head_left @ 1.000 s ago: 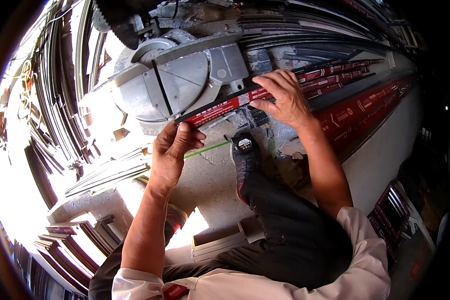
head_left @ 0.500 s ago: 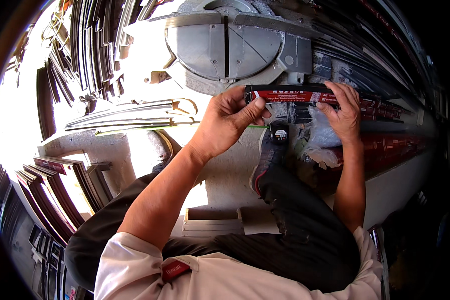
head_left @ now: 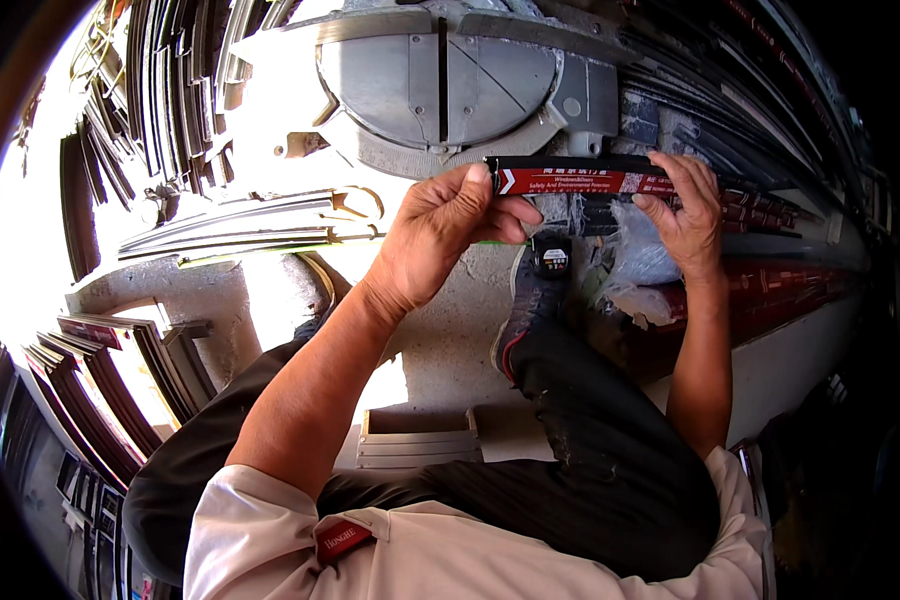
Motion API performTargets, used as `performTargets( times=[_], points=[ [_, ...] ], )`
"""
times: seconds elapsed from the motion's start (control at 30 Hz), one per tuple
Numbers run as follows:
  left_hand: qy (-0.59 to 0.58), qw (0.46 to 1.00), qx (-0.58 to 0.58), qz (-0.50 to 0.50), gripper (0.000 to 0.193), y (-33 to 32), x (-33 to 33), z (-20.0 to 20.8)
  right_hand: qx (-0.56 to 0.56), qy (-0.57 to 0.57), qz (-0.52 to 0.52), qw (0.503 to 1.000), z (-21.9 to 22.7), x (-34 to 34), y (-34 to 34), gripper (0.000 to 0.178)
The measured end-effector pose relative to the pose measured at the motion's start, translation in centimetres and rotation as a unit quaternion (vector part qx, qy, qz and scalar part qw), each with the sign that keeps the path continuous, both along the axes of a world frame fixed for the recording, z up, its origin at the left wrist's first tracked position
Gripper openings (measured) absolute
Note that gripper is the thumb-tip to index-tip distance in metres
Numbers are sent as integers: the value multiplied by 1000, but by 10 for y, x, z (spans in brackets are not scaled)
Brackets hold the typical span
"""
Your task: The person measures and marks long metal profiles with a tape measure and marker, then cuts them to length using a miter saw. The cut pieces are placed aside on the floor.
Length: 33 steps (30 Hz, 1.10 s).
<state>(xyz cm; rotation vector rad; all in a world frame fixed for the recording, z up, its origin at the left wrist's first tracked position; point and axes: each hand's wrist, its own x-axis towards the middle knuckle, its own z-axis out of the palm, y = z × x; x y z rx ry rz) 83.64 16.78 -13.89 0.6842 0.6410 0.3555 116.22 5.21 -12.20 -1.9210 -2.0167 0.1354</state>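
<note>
A long dark profile bar (head_left: 580, 183) with a red printed protective film spans between my two hands, in front of the saw table. At its left end my left hand (head_left: 435, 230) pinches it, the thumb pressed on the end edge and the fingers curled beneath. My right hand (head_left: 688, 215) grips it farther right, fingers over the top and thumb on the near side. Just below the bar, by my right shoe (head_left: 532, 305), rests a black tape measure (head_left: 551, 257); a thin green strip runs left from it.
Beyond the bar stands a grey mitre saw base (head_left: 440, 90) with a slotted round table. Dark profiles (head_left: 175, 90) lie at the far left, and short cut pieces (head_left: 110, 370) stand nearer. Clear plastic film (head_left: 642, 250) lies at right. A small grey box (head_left: 418, 437) sits between my legs.
My left thumb has moved up from the bar's front face to its end edge. The bar's left end is slightly higher, and the view has shifted a little.
</note>
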Motion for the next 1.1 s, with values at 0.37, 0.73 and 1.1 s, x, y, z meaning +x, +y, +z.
performTargets(
  times=[0.37, 0.73, 1.1],
  points=[
    [5, 1000, 14, 5, 48, -1, 2, 0, 21, -3, 14, 1000, 2, -1, 3, 52],
    [15, 1000, 15, -1, 48, -1, 0, 0, 17, -1, 19, 1000, 2, -3, 3, 49],
    [23, 1000, 3, 5, 48, -3, 1, 0, -3, 11, 44, 999, 8, -16, 13, 48]
  ],
)
